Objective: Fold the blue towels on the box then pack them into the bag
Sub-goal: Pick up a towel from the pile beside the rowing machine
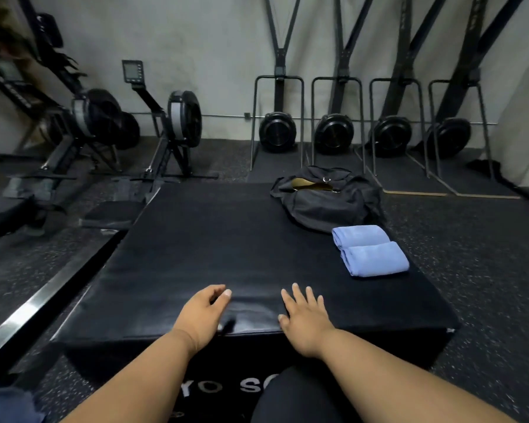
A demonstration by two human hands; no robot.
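Two folded blue towels lie side by side on the right part of the black box (211, 254): the far towel (361, 236) and the near towel (376, 259), touching each other. Behind them, at the box's far right corner, sits a black bag (333, 203) with its zip open, showing a yellowish lining. My left hand (203, 312) hovers over or rests on the box's near edge, fingers loosely curled and empty. My right hand (306, 315) lies flat on the box top with fingers spread, holding nothing. Both hands are well short of the towels.
Rowing machines (177, 123) stand on the floor to the left and behind the box. Several ski-type machines (277, 129) line the back wall. A metal rail (34, 306) runs along the floor at the left. Speckled rubber floor surrounds the box.
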